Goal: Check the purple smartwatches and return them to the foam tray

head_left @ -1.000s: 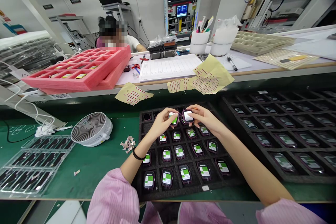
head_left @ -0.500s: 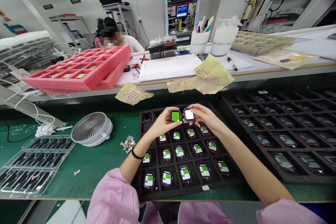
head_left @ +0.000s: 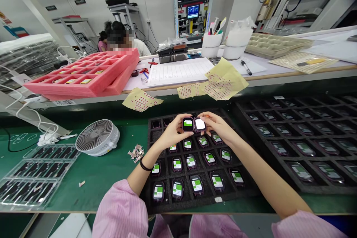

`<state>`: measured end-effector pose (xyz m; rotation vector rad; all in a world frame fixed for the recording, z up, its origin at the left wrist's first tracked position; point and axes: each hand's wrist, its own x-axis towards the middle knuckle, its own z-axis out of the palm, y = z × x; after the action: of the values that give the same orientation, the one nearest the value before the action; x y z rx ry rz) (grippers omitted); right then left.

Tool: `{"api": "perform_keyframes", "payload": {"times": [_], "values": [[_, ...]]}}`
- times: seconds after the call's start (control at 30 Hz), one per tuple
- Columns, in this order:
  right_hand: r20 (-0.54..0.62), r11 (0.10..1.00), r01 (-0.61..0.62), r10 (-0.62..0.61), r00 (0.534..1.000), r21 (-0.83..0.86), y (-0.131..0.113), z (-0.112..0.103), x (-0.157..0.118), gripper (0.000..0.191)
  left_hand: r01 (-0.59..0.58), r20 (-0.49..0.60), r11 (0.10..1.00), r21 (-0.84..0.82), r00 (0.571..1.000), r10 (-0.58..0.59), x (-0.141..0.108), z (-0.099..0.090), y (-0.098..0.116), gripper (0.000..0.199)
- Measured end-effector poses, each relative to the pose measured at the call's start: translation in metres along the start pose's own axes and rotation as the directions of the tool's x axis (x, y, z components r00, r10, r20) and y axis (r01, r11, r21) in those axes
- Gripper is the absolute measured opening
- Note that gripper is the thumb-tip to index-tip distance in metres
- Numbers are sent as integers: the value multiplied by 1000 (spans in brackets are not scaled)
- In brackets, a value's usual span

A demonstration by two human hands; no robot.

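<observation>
Over the back of a black foam tray (head_left: 182, 200), my left hand (head_left: 175, 130) is closed on a watch (head_left: 187, 124) whose dark screen shows a green and white band. Close beside it, my right hand (head_left: 213, 123) grips a second watch (head_left: 200, 124) with a plain white screen. The two watches sit side by side, their rims about touching. Below the hands, several watches with green and white screens, such as one at the front (head_left: 177, 189), lie in the tray's compartments.
A second black tray (head_left: 284, 156) of watches is at the right. On the left are a round fan (head_left: 97, 137), small scraps (head_left: 136, 153) and a clear plastic tray (head_left: 36, 176). Pink foam trays (head_left: 97, 87) and yellow sheets (head_left: 225, 80) line the shelf. Another person sits beyond.
The left watch's screen has gone from all green to dark with a green and white band. Both watches have come closer together, the right one slightly left and down.
</observation>
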<state>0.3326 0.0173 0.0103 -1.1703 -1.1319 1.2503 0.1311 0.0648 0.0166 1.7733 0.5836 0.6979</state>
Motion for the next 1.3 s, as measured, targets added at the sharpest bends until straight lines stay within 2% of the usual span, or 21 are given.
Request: {"api": "perform_keyframes", "payload": {"times": [0.3, 0.8, 1.1, 1.3], "values": [[109, 999, 48, -48, 993, -3, -3, -5, -1, 46, -2, -61, 999, -34, 998, 0, 1, -3, 1, 53], [-101, 999, 13, -10, 995, 30, -4, -4, 1, 36, 0, -56, 999, -33, 998, -2, 2, -3, 0, 52], [21, 999, 44, -45, 999, 8, -5, -4, 0, 48, -2, -61, 999, -38, 998, -1, 2, -3, -1, 52], [-1, 999, 41, -41, 999, -10, -6, -5, -1, 49, 2, -66, 999, -36, 998, -4, 2, -4, 0, 53]]}}
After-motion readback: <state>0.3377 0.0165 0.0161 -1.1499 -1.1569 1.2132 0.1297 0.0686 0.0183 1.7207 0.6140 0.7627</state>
